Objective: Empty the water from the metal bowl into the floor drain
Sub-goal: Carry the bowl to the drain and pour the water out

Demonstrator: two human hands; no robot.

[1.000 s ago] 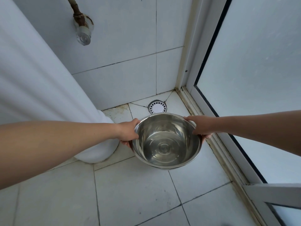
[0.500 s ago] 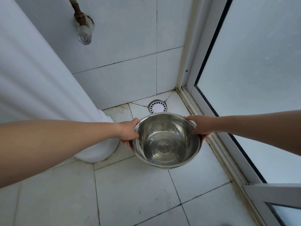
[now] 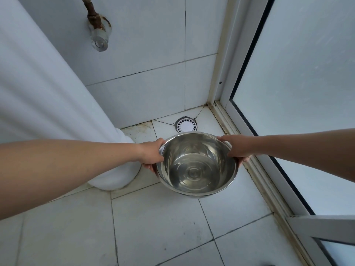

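Apparently part-filled, the shiny round metal bowl (image 3: 196, 166) is gripped by curled fingers of left hand (image 3: 151, 155) and right hand (image 3: 240, 147).

One metal bowl (image 3: 196, 169), one floor drain (image 3: 186, 125), two hands (image 3: 151, 154) (image 3: 238, 146) (bare)

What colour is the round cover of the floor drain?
White, with radial slots around its edge; the floor drain cover shows clearly in the head view.

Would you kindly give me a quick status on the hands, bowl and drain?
Left hand and right hand gripping bowl rim. Water inside, not yet poured. Drain just beyond, nothing between.
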